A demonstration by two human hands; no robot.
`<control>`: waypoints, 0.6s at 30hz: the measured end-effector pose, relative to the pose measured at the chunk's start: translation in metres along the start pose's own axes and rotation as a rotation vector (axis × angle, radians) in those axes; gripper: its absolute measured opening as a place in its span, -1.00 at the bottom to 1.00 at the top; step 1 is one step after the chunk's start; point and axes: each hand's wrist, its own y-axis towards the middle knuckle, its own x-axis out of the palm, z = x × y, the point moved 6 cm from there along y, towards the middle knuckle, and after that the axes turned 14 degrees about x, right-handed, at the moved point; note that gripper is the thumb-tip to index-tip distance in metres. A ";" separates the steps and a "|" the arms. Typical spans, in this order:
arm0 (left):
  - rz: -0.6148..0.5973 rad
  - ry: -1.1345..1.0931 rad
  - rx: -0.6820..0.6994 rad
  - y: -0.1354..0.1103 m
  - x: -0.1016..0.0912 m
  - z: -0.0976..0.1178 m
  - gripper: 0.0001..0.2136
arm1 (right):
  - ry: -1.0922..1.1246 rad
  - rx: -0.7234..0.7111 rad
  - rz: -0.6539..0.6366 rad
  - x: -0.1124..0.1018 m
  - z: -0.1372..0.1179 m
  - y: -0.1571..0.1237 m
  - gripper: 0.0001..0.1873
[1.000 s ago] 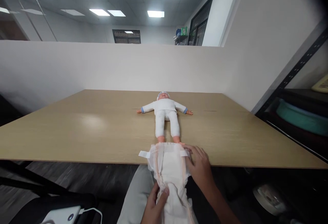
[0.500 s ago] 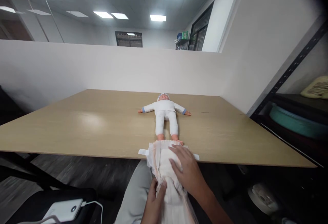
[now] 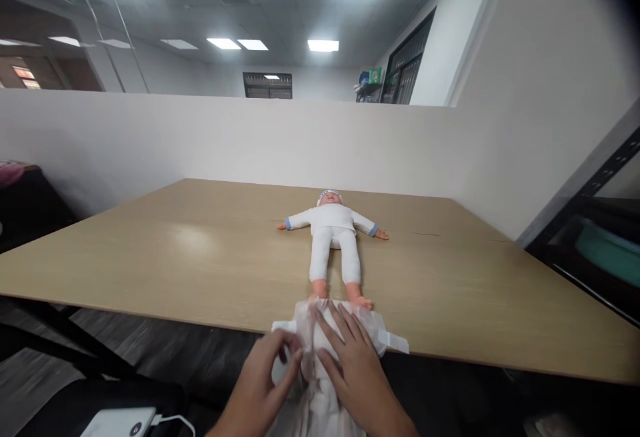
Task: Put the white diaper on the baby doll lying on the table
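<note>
An unfolded white diaper (image 3: 323, 394) with white side tabs lies over the table's front edge and hangs down toward my lap. My right hand (image 3: 353, 350) rests flat on its upper middle, fingers stretched out. At its left border, below the left tab, my left hand (image 3: 270, 374) is curled, thumb and forefinger pinched on the edge. Just beyond the diaper, a baby doll (image 3: 333, 220) in white clothes with blue cuffs lies on its back, arms spread, its bare feet toward me and close to the diaper's top edge.
The wooden table (image 3: 150, 264) reaches back to a low white partition (image 3: 250, 137). A dark shelf with a teal basin (image 3: 610, 250) stands at right. A white power bank (image 3: 120, 422) with a cable sits on a black seat (image 3: 90, 397) at lower left.
My left hand has moved up and left along the diaper's side. My right hand has flattened onto its upper part. The view has tilted upward and turned left.
</note>
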 end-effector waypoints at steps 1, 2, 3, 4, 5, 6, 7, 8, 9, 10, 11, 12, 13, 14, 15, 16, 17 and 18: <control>-0.022 0.045 0.097 0.019 -0.008 0.004 -0.82 | -0.002 -0.002 -0.004 0.000 0.000 0.000 -0.32; -0.049 0.099 0.190 0.040 -0.014 0.007 -0.84 | -0.003 -0.003 -0.008 0.001 0.000 0.001 -0.33; -0.077 0.162 0.278 0.062 -0.017 0.008 -0.82 | -0.003 -0.002 -0.012 0.001 0.001 0.001 -0.33; -0.121 0.230 0.356 0.083 -0.018 0.007 -0.76 | -0.004 0.001 -0.014 0.002 0.001 0.001 -0.33; -0.148 0.302 0.416 0.105 -0.017 0.004 -0.70 | -0.003 0.005 -0.013 0.002 0.001 0.002 -0.33; -0.186 0.365 0.455 0.125 -0.014 0.000 -0.60 | -0.001 0.008 -0.012 0.002 0.002 0.002 -0.32; -0.235 0.416 0.483 0.144 -0.009 -0.005 -0.48 | 0.002 0.012 -0.011 0.002 0.002 0.002 -0.31; -0.308 0.465 0.509 0.160 -0.002 -0.010 -0.37 | 0.007 0.013 -0.009 0.003 0.002 0.002 -0.30; -0.394 0.514 0.540 0.173 0.008 -0.014 -0.24 | 0.011 0.015 -0.008 0.003 0.002 0.002 -0.29; -0.489 0.561 0.576 0.183 0.018 -0.017 -0.12 | 0.013 0.016 -0.006 0.003 0.002 0.002 -0.28; -0.583 0.606 0.615 0.190 0.029 -0.020 -0.01 | 0.013 0.015 -0.005 0.003 0.002 0.003 -0.27; -0.670 0.642 0.659 0.194 0.040 -0.021 0.08 | 0.011 0.012 -0.004 0.004 0.002 0.003 -0.27; -0.745 0.664 0.706 0.196 0.050 -0.022 0.15 | 0.005 0.009 0.000 0.004 0.003 0.003 -0.28; -0.804 0.670 0.752 0.197 0.059 -0.022 0.20 | -0.002 0.003 0.004 0.005 0.004 0.003 -0.28; -0.846 0.661 0.796 0.197 0.066 -0.022 0.22 | -0.012 -0.006 0.011 0.006 0.006 0.003 -0.28; -0.872 0.644 0.835 0.197 0.072 -0.021 0.19 | -0.021 -0.018 0.021 0.007 0.007 0.004 -0.28; -0.884 0.620 0.870 0.197 0.077 -0.020 0.13 | -0.027 -0.036 0.034 0.009 0.009 0.004 -0.27; -0.886 0.594 0.900 0.198 0.080 -0.020 0.03 | -0.030 -0.059 0.047 0.011 0.010 0.005 -0.26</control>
